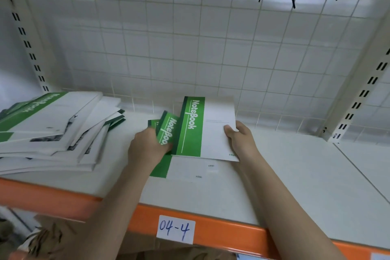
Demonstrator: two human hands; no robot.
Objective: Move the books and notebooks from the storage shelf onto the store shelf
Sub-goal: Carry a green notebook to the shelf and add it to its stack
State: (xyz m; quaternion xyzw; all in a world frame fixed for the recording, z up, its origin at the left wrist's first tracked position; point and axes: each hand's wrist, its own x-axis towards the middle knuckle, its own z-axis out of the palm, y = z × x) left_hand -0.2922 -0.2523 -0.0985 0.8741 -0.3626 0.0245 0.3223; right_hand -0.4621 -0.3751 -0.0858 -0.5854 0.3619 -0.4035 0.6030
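- Shelf [274, 175], orange front edge, label [175, 229] "04-4".
- Notebooks [198, 129] fanned mid-shelf, green spines left; top one overlaps at least two beneath.
- Left hand [147, 148] grips the spine side of the fan, fingers curled on the covers.
- Right hand [238, 139] holds the top notebook's right edge, thumb on the cover.
- Loose pile [52, 129] sprawls at the shelf's left end, slumped toward the front edge.
- Risk: the fan is uneven; lifted as one, lower notebooks could slide out, being thin and slick.
- Risk: the slumped pile may spill over the front edge if nudged.
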